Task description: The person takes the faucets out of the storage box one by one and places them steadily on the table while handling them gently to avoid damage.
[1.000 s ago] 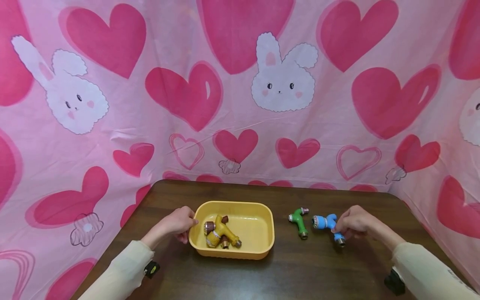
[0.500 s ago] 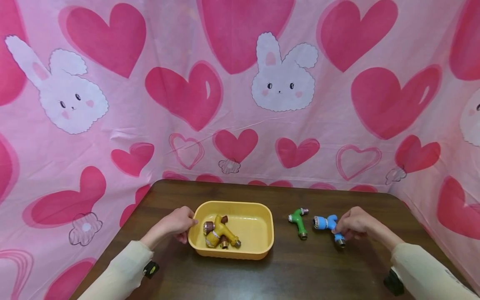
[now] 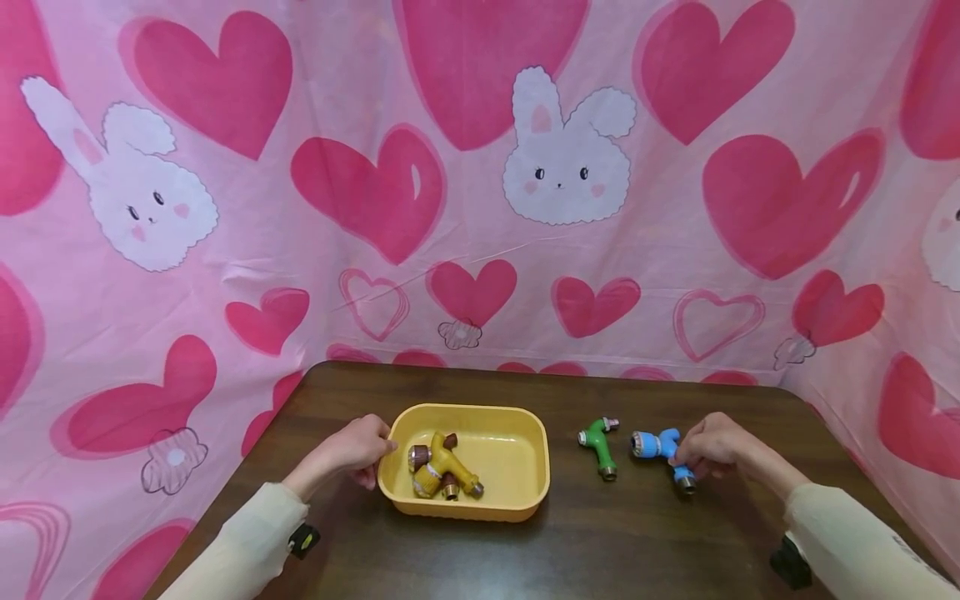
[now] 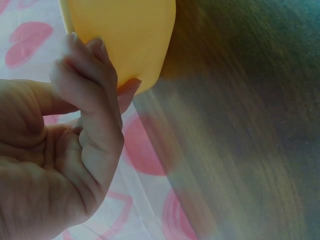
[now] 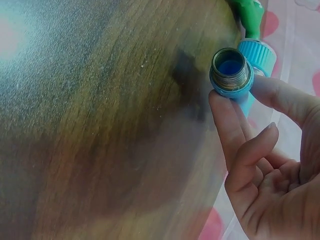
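While the right hand (image 3: 712,446) sits in almost the same spot as 0.5 s ago, the blue fitting (image 3: 667,444) in its grip has edged slightly to the right and away from its neighbour. Thumb and fingers pinch the fitting near its lower arm; the right wrist view shows the open threaded end (image 5: 233,79) facing that camera. Whether the piece has left the table (image 3: 570,554) I cannot tell. So small a shift looks more like a grip being settled than a carry, and the blue fitting is well apart from the tray.

Just beside it, on the tray side, the green fitting (image 3: 600,448) lies untouched on the wood, where it was.

Farther over, the left hand (image 3: 362,448) grips the left end of the yellow tray (image 3: 513,475), as it did 1 second ago, probably to steady it. Inside, 2 fittings lie at that end: the yellow fitting (image 3: 448,464) rests across the brown fitting (image 3: 418,456), with no change there. That leaves 2 fittings in the tray and 2 outside, the count unchanged.
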### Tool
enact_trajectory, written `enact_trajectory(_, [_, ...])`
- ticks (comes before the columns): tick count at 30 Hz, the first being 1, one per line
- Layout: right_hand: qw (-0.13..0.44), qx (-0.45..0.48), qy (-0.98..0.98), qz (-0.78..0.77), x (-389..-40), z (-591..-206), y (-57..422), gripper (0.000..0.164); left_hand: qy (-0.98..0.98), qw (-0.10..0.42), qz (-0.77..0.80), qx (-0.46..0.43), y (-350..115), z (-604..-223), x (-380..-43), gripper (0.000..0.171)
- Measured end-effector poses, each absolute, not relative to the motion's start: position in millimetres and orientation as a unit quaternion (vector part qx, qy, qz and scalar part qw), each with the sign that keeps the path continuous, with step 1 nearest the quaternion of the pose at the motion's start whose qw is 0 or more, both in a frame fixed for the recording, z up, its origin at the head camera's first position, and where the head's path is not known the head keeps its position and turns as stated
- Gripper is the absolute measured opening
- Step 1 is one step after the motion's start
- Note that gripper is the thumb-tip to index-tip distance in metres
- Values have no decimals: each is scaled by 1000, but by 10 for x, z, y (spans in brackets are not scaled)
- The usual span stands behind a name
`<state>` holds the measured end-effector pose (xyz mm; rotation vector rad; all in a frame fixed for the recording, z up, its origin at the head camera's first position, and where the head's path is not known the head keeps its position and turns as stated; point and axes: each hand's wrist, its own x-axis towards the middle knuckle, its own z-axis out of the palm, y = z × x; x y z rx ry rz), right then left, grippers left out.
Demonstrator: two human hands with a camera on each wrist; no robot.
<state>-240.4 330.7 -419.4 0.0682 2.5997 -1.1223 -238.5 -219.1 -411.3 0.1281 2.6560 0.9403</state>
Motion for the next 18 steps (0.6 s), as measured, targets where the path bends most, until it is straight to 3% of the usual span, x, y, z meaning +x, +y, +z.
enact_trajectory(18, [148, 32, 912, -381, -2436, -4230, 3364, 14, 930, 163, 327, 41, -2178, -4107, -2395, 14])
